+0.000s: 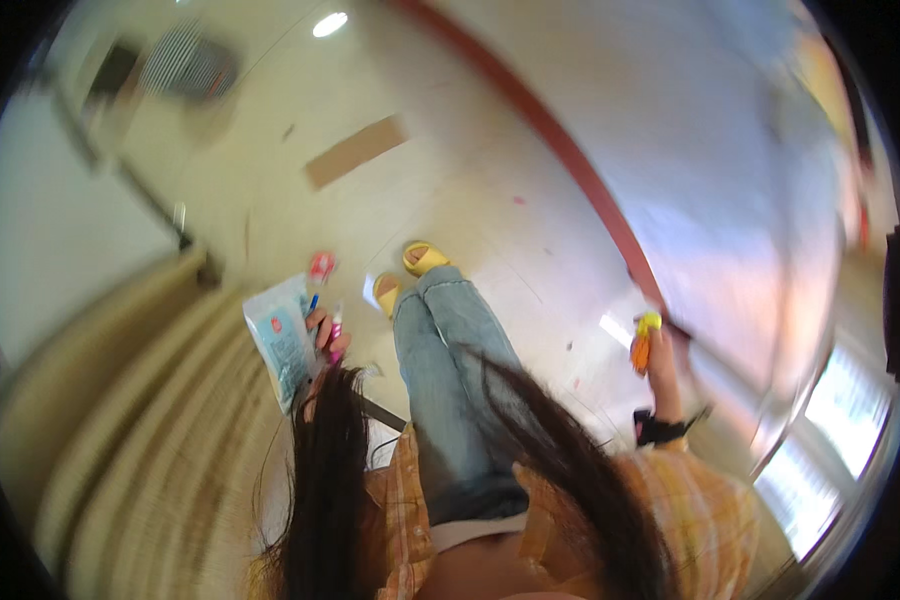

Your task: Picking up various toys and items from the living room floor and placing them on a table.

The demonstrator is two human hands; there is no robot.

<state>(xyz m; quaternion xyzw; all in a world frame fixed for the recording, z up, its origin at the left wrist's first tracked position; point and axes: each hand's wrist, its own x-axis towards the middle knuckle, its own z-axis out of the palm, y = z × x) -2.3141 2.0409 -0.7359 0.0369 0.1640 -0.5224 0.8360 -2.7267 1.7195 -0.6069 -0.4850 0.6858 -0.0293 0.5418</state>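
Observation:
My left hand holds a pale blue and white plastic pouch that bears writing. A slim pink-and-white tube or marker sits in the same fingers, and a blue pen-like stick pokes out above them. Just past this hand is a small red-and-white item; whether it is held or lies on the floor I cannot tell. Out to the right, my right hand is closed around a small orange object with a yellow top, its exact kind blurred. Hair hides part of my left wrist.
Yellow slippers stand on the pale floor. Ahead lies a flat brown strip, like cardboard. A dark red band curves along the right. Beige folds, perhaps a curtain, rise at left. A blurred striped object is farther off.

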